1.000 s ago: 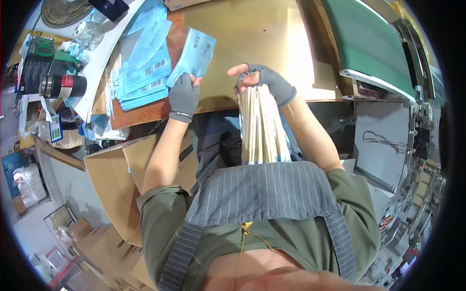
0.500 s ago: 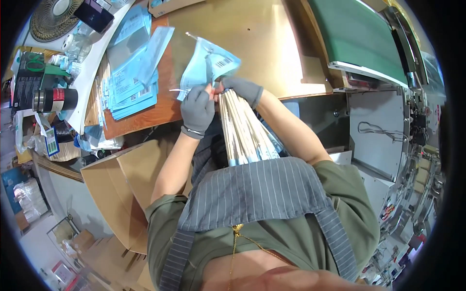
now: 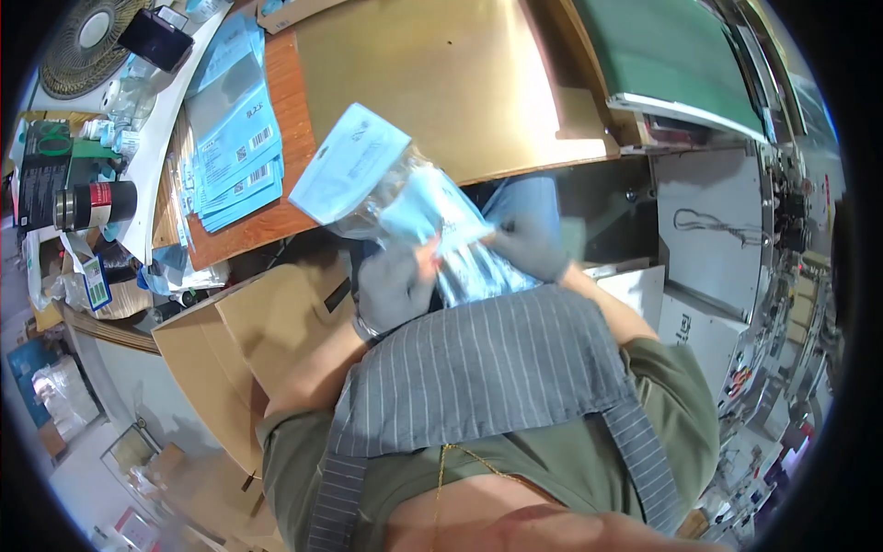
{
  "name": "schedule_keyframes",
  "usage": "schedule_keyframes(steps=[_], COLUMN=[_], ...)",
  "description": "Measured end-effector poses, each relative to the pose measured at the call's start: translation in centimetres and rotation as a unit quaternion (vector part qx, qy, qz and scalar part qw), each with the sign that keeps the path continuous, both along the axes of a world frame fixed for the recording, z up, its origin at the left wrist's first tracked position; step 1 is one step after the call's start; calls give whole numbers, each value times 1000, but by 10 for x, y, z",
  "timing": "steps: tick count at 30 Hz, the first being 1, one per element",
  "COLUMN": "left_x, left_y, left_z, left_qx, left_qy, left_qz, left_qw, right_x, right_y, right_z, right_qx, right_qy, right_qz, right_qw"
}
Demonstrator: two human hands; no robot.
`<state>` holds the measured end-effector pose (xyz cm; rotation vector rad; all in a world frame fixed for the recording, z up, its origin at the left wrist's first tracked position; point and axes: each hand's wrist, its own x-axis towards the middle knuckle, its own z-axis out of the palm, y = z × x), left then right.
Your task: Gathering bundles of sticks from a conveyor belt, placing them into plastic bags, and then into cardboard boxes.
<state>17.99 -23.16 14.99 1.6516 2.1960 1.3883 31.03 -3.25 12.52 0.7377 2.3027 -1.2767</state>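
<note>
while the head view is motion-blurred at the hands, it shows a blue-and-clear bag (image 3: 352,156) slipped over the far part of a bundle (image 3: 478,278), just before the apron (image 3: 487,368). the left hand (image 3: 397,285) is curled closed, pinching the bag's near edge; the right hand (image 3: 532,247) meets that edge's right side, its grip too smeared to tell. covering looks about half done: the bundle's near end seems not yet inside. far left, flat blue bags (image 3: 241,147) lie stacked, apparently unfilled.
</note>
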Motion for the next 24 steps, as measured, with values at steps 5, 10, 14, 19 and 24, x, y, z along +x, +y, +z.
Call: schedule_keyframes(steps=[5,10,14,19,24], left_x=[-63,-154,-168,-188,-55], left_y=[51,52,48,9,57], left_z=[86,165,180,26,0], left_qx=[-74,-229,-165,-125,211], left_qy=[-117,111,3,-739,-704], left_qz=[84,47,36,-188,-58], left_qw=[987,966,986,634,676], right_x=[-82,-134,-145,-153,-109], right_y=[39,67,72,72,-48], right_z=[61,156,187,153,147], right_qx=[277,320,173,114,252], right_qy=[454,416,478,608,482], right_qz=[-60,54,46,166,351], right_qw=[845,850,860,768,762])
